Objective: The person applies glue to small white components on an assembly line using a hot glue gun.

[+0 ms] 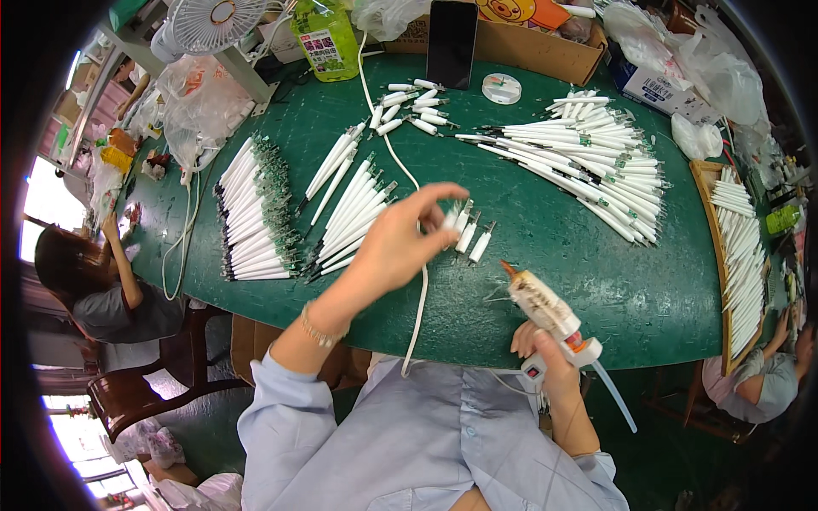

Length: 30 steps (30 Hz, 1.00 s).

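Note:
My left hand (399, 245) hovers over the middle of the green table, thumb and forefinger apart. Beside its fingertips lies a short row of white tubes (467, 237) with small metal-and-green ends. In my right hand (550, 362) is a hot glue gun (545, 305), its body stained, its orange-brown nozzle aimed up and left toward that row. A pale glue stick (615, 399) sticks out of its rear. Left of my left hand, long white pen-like sticks (354, 213) lie in a bundle, partly behind the hand.
A dense row of white sticks (247, 221) lies at left, a fanned pile (588, 162) at right. Loose short tubes (409, 106), a phone (452, 43) and a round dish (502, 88) lie farther back. A white cable (417, 319) crosses the table. Co-workers sit at both sides.

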Available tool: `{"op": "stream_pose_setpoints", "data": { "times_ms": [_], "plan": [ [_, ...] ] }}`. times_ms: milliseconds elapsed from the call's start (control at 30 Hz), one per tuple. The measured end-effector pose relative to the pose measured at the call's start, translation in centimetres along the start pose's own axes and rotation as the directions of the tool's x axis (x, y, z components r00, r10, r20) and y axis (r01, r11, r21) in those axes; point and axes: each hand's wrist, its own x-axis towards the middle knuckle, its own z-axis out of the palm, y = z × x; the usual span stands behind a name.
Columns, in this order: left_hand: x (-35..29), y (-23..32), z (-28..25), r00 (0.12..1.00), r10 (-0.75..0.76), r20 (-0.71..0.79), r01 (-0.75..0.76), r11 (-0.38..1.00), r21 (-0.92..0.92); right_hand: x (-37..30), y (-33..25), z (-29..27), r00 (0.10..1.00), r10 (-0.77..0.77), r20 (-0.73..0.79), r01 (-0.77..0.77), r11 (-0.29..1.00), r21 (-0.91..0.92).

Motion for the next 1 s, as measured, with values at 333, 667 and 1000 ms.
{"op": "stream_pose_setpoints", "data": {
  "times_ms": [333,667,1000],
  "plan": [
    [5.5,-1.4,-0.8,0.96,0.271,-0.065,-0.151,0.703,0.695,0.3,-0.6,0.6,0.995,-0.089,-0.046,0.086,0.995,-0.049],
    [11.7,-6.0,-7.1,0.951,0.211,-0.225,0.155,0.302,0.941,0.6,-0.4,0.3,0.994,-0.109,-0.017,0.109,0.994,0.001],
    [3.6,2.3,-4.6,0.966,0.228,-0.119,-0.131,0.835,0.535,0.6,-0.5,0.1,0.996,-0.086,0.009,0.085,0.996,0.028]
  ]
}}
